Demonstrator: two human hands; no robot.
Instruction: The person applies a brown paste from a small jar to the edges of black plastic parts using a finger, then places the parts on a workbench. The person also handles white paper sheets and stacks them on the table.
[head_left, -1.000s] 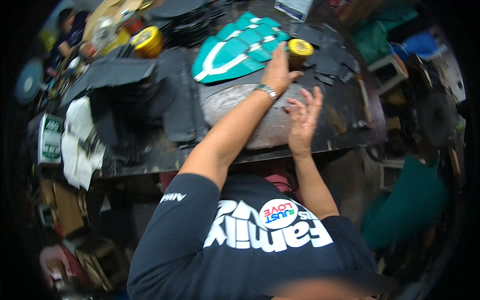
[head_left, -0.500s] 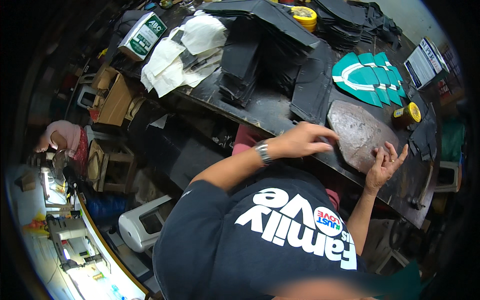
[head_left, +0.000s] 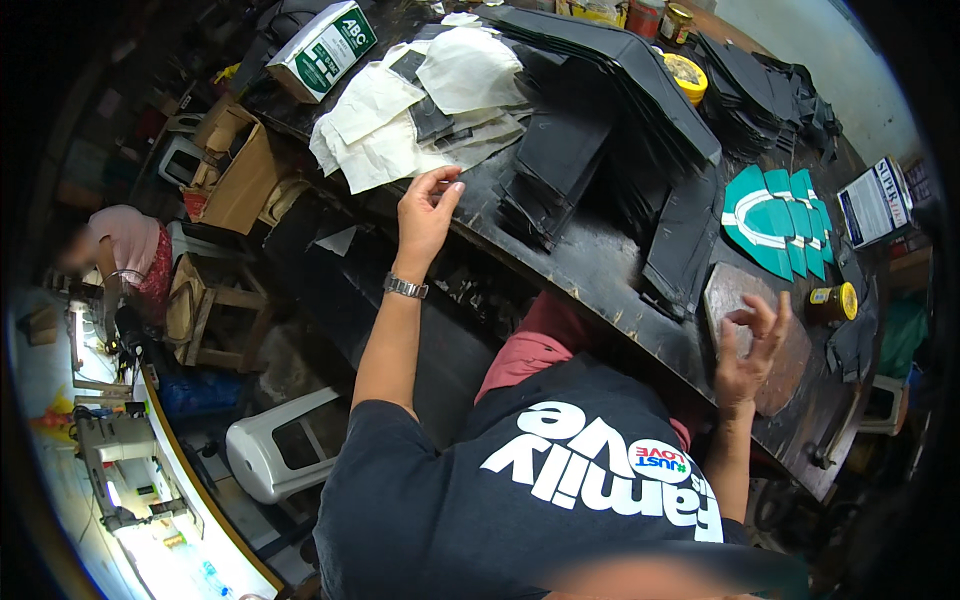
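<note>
My left hand (head_left: pixel 428 220), with a metal watch on its wrist, is raised at the table's front edge, close to the lower edge of the white sheet pieces (head_left: pixel 372 108). Its fingers are loosely bent, with a gap to the thumb and nothing seen in them. My right hand (head_left: pixel 750 350) hovers over the flat brownish stone slab (head_left: pixel 725 290), fingers apart and slightly blurred, holding nothing. Behind the slab lie overlapping green curved pieces with white bands (head_left: pixel 760 222). To the slab's right stands a small jar with a yellow lid (head_left: pixel 832 302).
Stacks of black cut pieces (head_left: pixel 565 150) cover the middle of the dark table (head_left: pixel 600 312). A green-and-white box (head_left: pixel 322 52) stands at the back left, a white-and-blue container (head_left: pixel 873 205) at the right. A white plastic stool (head_left: pixel 265 455) and another person (head_left: pixel 130 240) are at left.
My left hand has swung left from beside the slab to near the white sheets. My right hand stays over the slab with its fingers more raised. The view has shifted left.
</note>
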